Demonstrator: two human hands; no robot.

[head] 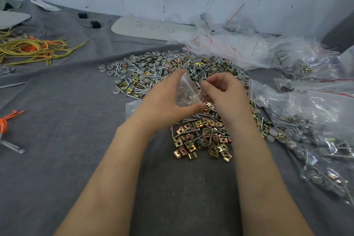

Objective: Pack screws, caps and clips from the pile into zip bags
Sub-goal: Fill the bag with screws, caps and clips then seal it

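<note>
Grey cloth (76,120): both hands curled, L hand (164,99) + R hand (224,94) pinching zip bag (188,92).

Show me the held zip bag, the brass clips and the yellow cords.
zip bag (188,91), head view, clear middle.
brass clips (203,140), head view, near heap's centre.
yellow cords (32,50), head view, tangled middle.

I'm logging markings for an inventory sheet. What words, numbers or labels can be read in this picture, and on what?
"50" or similar: handwritten, upside down to the camera, on the pale grey flat panel by the wall; the reading is uncertain.
More handwritten marks beside it on the same panel: too blurred to read.
Clear zip bag, held by the left hand and right hand: no print visible.
</note>
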